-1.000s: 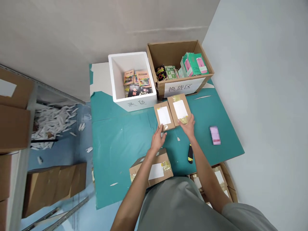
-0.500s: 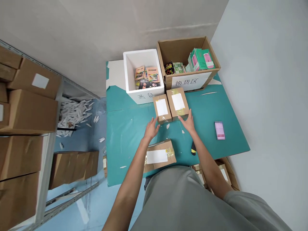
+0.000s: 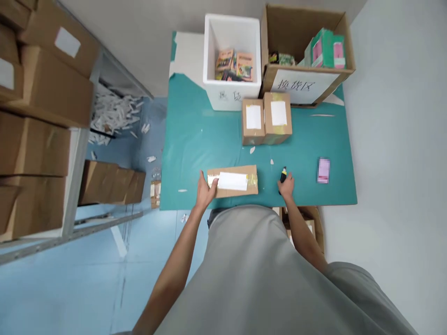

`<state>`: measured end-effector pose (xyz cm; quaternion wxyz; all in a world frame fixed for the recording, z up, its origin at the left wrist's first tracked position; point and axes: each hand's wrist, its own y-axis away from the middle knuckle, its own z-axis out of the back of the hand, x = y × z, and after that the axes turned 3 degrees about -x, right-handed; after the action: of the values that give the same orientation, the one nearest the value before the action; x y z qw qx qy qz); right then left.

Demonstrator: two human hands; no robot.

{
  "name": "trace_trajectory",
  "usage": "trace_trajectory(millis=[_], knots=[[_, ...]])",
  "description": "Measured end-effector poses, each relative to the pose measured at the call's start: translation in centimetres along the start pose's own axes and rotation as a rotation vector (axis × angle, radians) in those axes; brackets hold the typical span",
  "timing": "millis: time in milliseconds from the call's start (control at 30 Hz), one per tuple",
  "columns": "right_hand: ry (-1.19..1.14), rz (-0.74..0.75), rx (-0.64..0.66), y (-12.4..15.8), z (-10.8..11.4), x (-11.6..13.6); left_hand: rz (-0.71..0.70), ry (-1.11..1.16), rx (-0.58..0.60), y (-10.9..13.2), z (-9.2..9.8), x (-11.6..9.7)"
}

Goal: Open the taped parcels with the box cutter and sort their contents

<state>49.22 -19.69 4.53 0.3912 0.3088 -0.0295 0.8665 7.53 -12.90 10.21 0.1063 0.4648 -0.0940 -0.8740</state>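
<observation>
Near the table's front edge lies a long, low cardboard box (image 3: 252, 185) with a white label and clear tape. My left hand (image 3: 205, 193) grips its left end, the thumb over the top and the fingers along the side. To the right, my right hand (image 3: 286, 186) is closed around a black and yellow box cutter (image 3: 283, 175), whose tip points away from me. Farther back, a smaller labelled carton (image 3: 253, 135) and a larger labelled carton (image 3: 278, 135) stand side by side, apart from both hands.
A white foam box (image 3: 232, 95) with small colourful packs and an open cardboard box (image 3: 344, 77) with green-pink packages stand at the back of the green table (image 3: 195, 139). A phone (image 3: 323, 170) lies at right. Shelving with cartons (image 3: 56, 83) fills the left.
Both hands have left the two cartons and come back toward me. My left hand has taken the long box's end; my right hand has taken hold of the box cutter. The view has shifted.
</observation>
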Motion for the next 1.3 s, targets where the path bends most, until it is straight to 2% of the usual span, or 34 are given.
trace_trajectory(millis=[67, 167, 400, 533, 767, 900, 1067, 1300], knots=[[0.062, 0.019, 0.05, -0.6, 1.0, 1.1, -0.026, 0.027, -0.019, 0.5, -1.0, 0.2], [0.083, 0.132, 0.135, -1.0, 3.0, 2.7, -0.075, 0.05, -0.008, 1.0, -2.6, 0.4], [0.061, 0.558, 0.349, 0.6, 7.7, 7.5, -0.188, 0.115, 0.186, 3.1, -6.1, -0.6], [0.186, 0.757, 0.473, 2.5, 9.1, 11.2, -0.252, 0.132, 0.232, 4.1, -6.5, -0.7], [0.458, 0.858, 0.688, 7.1, 9.0, 17.6, -0.344, 0.171, 0.144, 4.4, -4.8, 0.0], [0.615, 1.012, 0.767, 8.8, 8.2, 20.8, -0.324, 0.226, 0.174, 4.5, -4.6, 0.2], [0.867, 1.154, 0.776, 9.9, 7.2, 23.4, -0.238, 0.352, 0.247, 4.6, -4.8, 0.4], [1.065, 1.295, 0.778, 10.5, 7.4, 25.7, -0.186, 0.46, 0.256, 4.7, -5.2, 0.5]])
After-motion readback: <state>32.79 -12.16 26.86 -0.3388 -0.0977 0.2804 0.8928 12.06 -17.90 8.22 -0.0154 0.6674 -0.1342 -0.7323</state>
